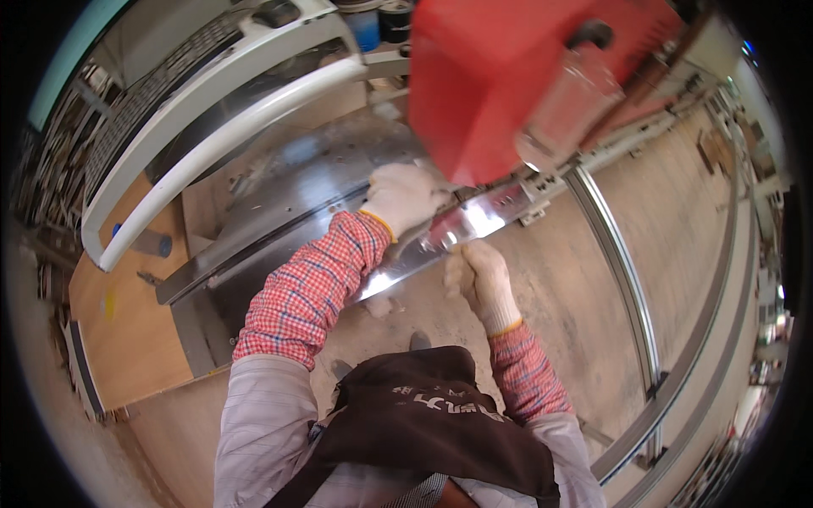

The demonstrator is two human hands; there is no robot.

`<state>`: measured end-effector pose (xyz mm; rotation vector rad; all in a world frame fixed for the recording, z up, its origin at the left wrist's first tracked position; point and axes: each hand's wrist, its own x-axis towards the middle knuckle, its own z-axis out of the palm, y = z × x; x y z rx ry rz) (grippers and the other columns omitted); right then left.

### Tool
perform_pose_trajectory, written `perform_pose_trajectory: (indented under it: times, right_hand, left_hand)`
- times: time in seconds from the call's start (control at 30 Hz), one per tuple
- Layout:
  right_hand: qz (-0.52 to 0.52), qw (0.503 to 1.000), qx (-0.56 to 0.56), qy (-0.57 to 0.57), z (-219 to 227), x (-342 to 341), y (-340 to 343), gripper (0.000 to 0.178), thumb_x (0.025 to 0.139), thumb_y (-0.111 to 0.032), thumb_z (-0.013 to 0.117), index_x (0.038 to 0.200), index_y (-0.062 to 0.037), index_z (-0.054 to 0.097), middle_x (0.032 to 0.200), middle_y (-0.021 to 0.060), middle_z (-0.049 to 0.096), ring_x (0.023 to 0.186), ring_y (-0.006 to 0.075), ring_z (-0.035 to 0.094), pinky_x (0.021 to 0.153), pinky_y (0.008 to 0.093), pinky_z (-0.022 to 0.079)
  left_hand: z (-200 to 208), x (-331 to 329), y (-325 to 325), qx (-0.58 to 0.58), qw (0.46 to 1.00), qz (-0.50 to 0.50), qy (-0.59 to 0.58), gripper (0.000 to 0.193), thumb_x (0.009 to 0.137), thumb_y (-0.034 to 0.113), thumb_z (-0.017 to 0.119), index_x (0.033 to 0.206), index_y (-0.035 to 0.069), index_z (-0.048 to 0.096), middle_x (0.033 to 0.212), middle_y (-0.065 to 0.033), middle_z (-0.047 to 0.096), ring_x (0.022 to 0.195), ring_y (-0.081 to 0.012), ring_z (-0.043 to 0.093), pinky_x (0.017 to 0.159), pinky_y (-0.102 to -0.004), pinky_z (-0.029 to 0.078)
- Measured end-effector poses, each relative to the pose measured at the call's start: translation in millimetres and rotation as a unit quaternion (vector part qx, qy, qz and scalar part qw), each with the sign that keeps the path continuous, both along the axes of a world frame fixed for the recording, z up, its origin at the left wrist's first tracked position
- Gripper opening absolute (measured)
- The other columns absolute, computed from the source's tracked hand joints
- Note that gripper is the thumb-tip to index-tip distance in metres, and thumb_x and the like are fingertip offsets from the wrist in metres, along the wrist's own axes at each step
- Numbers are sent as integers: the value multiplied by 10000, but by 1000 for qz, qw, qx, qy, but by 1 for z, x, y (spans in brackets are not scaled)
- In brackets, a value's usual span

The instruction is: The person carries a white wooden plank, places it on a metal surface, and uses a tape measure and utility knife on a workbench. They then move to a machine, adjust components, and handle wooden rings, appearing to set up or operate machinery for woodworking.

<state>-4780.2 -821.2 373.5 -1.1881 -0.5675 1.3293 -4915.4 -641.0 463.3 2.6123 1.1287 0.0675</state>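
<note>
My left hand [405, 200], in a white knit glove, rests over the metal machine table [318, 161] beside a large red machine housing [474, 85]. Its fingers are curled toward the housing's lower edge, closed around something small that I cannot make out. Nearer to me, my right hand [484, 284], gloved the same way, is at the front edge of the shiny metal strip [487, 218]. Those fingers are bent inward and closed; what they hold, if anything, is hidden. A clear plastic piece [572, 106] hangs on the housing's side.
A curved white tubular guard [229, 135] arches over the table at left. A wooden board [140, 305] carries a small bottle [152, 242] and pliers [150, 278]. Metal rails [622, 267] run along the right. Blue and dark containers [364, 30] stand behind.
</note>
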Motion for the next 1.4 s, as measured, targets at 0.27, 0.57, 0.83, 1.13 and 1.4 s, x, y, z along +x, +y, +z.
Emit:
perform_pose_trajectory:
  times: [0.27, 0.57, 0.83, 1.13, 1.4]
  right_hand:
    - [-200, 955, -214, 39, -47, -8, -168, 206, 1032, -199, 540, 1067, -17, 628, 845, 113, 690, 644, 199, 667, 510, 338, 533]
    - [-96, 949, 70, -293, 7, -153, -82, 207, 1021, -125, 576, 1152, 27, 626, 878, 89, 692, 762, 143, 651, 675, 289, 534]
    - [39, 774, 232, -587, 37, -308, 26, 357, 948, -151, 683, 1260, 8, 617, 1135, 201, 695, 1026, 325, 685, 927, 425, 534]
    - [24, 661, 257, -705, 25, -330, 38, 384, 871, -177, 693, 1211, -15, 621, 1126, 207, 670, 1088, 405, 624, 972, 506, 486]
    - [-6, 675, 260, -691, 28, -335, 32, 303, 873, -126, 679, 1155, -25, 639, 1088, 194, 676, 1052, 401, 633, 948, 495, 498]
  left_hand:
    - [3, -137, -79, 243, 967, 25, -76, 408, 925, 457, 674, 767, 82, 687, 652, -118, 637, 604, -331, 646, 578, -448, 506]
    - [-33, -437, -193, 395, 847, 328, -136, 327, 835, 262, 786, 1055, 28, 721, 930, -146, 687, 839, -348, 657, 774, -452, 528]
    - [-97, -579, -262, 270, 819, 504, -55, 484, 922, 332, 710, 1283, 20, 627, 1290, -222, 606, 1208, -416, 551, 1045, -520, 434]
    - [-155, -660, -218, 266, 822, 503, -25, 442, 968, 310, 656, 1284, 5, 609, 1353, -215, 583, 1315, -425, 482, 1148, -534, 357]
    - [-148, -656, -221, 267, 829, 487, -67, 391, 970, 284, 643, 1243, 4, 622, 1289, -203, 604, 1266, -409, 506, 1135, -533, 364]
